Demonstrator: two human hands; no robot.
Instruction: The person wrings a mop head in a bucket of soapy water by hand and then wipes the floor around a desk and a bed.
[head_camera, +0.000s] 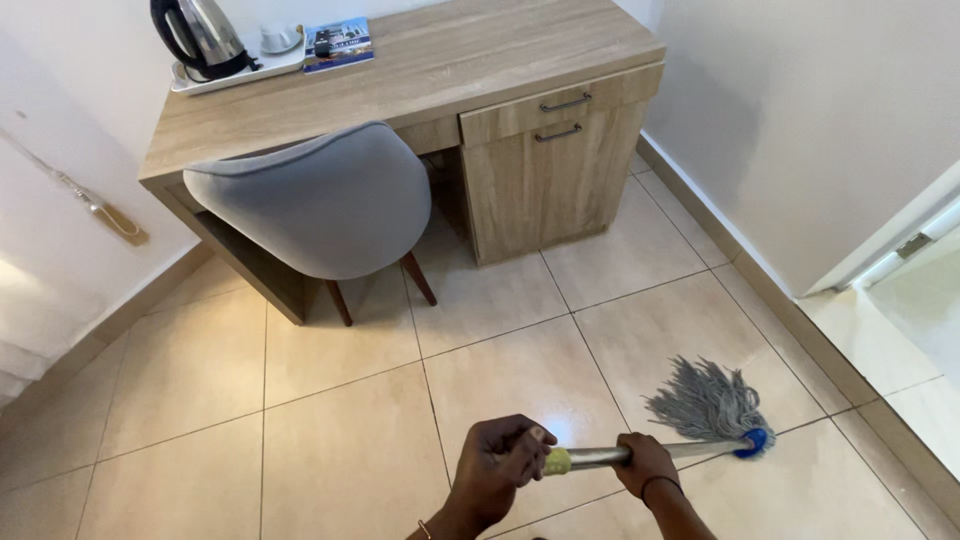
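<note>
A mop lies low over the beige tiled floor (330, 450). Its grey string head (708, 400) spreads on a tile at the right, joined by a blue socket (754, 441) to a metal handle (600, 457). My left hand (505, 462) is closed around the yellow end of the handle. My right hand (645, 463) grips the shaft further along, nearer the mop head.
A wooden desk (470, 70) with two drawers (565, 103) stands against the far wall. A grey padded chair (320, 200) is tucked under it. On the desk sit a kettle (200, 35) on a white tray and a booklet (338, 45). A doorway (900, 250) opens at right.
</note>
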